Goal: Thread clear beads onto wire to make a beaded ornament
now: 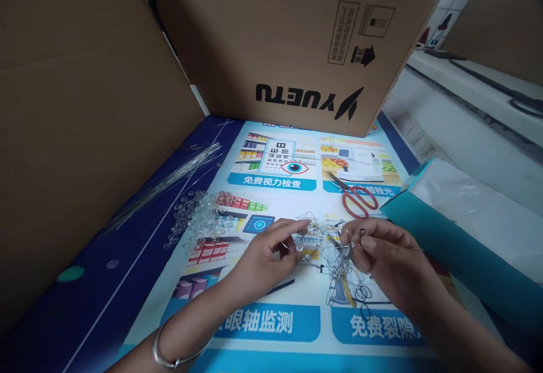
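My left hand (274, 254) is closed in a pinch on a thin wire with clear beads, at the left side of a tangle of beaded wire (339, 265). My right hand (388, 254) has its thumb and fingers pressed together on the right side of the same tangle. A small dark wire loop (362, 232) sticks up from that pinch. Several dark loops hang below between the hands. Beneath the tangle lies a tool with a yellow handle (350, 291), mostly covered. Exactly which strand each hand grips is partly hidden by the fingers.
Loose clear beads (203, 217) lie in a heap at left, near a bundle of straight wires (169, 183). Red-handled scissors (358, 199) lie beyond my right hand. A teal box (458, 243) stands at right. Cardboard (263, 39) walls off the back and left.
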`<control>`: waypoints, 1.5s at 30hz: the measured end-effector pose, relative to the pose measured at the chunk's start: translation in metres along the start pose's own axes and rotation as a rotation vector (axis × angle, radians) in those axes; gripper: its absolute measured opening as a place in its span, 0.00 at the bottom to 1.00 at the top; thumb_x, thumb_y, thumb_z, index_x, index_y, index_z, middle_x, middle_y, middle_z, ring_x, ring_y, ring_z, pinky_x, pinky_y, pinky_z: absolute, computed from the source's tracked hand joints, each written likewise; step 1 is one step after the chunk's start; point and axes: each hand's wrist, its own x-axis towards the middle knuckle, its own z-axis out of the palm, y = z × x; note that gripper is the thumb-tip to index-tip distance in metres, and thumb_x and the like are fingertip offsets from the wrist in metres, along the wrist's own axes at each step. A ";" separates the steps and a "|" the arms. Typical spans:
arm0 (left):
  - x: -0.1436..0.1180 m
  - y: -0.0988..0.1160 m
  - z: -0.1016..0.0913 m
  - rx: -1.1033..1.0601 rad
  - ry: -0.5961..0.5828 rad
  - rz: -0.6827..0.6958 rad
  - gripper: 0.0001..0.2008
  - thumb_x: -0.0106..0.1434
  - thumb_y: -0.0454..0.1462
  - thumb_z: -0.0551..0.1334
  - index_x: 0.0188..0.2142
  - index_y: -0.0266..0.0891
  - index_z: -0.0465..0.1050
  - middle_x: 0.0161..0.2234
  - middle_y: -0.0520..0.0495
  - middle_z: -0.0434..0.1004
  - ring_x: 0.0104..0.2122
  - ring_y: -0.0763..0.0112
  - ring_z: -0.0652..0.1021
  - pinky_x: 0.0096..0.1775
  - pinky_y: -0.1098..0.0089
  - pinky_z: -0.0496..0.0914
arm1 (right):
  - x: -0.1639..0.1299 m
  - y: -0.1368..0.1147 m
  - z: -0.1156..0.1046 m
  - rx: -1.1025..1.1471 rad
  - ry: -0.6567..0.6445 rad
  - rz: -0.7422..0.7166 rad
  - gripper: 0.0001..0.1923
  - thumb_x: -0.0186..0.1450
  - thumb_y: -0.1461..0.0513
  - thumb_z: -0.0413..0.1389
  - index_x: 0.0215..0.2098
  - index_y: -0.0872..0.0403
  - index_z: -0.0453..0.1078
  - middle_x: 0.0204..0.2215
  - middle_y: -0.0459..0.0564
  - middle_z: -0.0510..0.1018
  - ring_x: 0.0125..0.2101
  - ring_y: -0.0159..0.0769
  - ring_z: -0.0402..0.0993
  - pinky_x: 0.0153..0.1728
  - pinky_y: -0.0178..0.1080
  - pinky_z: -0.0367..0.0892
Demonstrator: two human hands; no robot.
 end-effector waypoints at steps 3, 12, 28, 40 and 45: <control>0.000 -0.003 0.003 -0.048 0.019 -0.033 0.25 0.55 0.29 0.57 0.52 0.47 0.64 0.43 0.47 0.66 0.30 0.77 0.68 0.32 0.71 0.67 | 0.003 0.004 -0.003 0.011 -0.011 -0.027 0.03 0.57 0.64 0.56 0.28 0.54 0.73 0.31 0.48 0.74 0.18 0.23 0.60 0.23 0.34 0.56; 0.004 -0.013 0.005 -0.139 0.045 -0.079 0.22 0.54 0.30 0.60 0.49 0.45 0.67 0.41 0.47 0.65 0.28 0.79 0.68 0.31 0.73 0.66 | 0.011 0.018 -0.011 0.059 -0.018 -0.030 0.03 0.58 0.64 0.55 0.29 0.55 0.72 0.30 0.48 0.74 0.16 0.21 0.59 0.22 0.33 0.52; 0.003 -0.023 0.006 -0.219 0.034 -0.091 0.16 0.54 0.28 0.59 0.43 0.41 0.69 0.39 0.48 0.68 0.29 0.78 0.68 0.33 0.72 0.64 | 0.012 0.022 -0.012 0.003 -0.012 -0.005 0.03 0.59 0.64 0.55 0.29 0.53 0.72 0.31 0.47 0.74 0.17 0.23 0.58 0.24 0.34 0.56; 0.006 -0.016 0.008 -0.474 0.037 -0.253 0.16 0.52 0.29 0.62 0.41 0.39 0.65 0.36 0.49 0.69 0.29 0.79 0.67 0.31 0.75 0.65 | 0.006 0.018 -0.015 -0.183 0.028 0.020 0.04 0.59 0.62 0.58 0.33 0.52 0.72 0.33 0.48 0.75 0.18 0.24 0.61 0.20 0.33 0.57; 0.005 -0.023 0.010 -0.598 -0.013 -0.293 0.14 0.53 0.31 0.62 0.41 0.39 0.67 0.36 0.49 0.68 0.26 0.80 0.67 0.26 0.76 0.66 | 0.006 0.015 -0.012 -0.180 0.045 0.026 0.03 0.58 0.62 0.58 0.32 0.52 0.72 0.31 0.48 0.75 0.18 0.24 0.61 0.20 0.33 0.57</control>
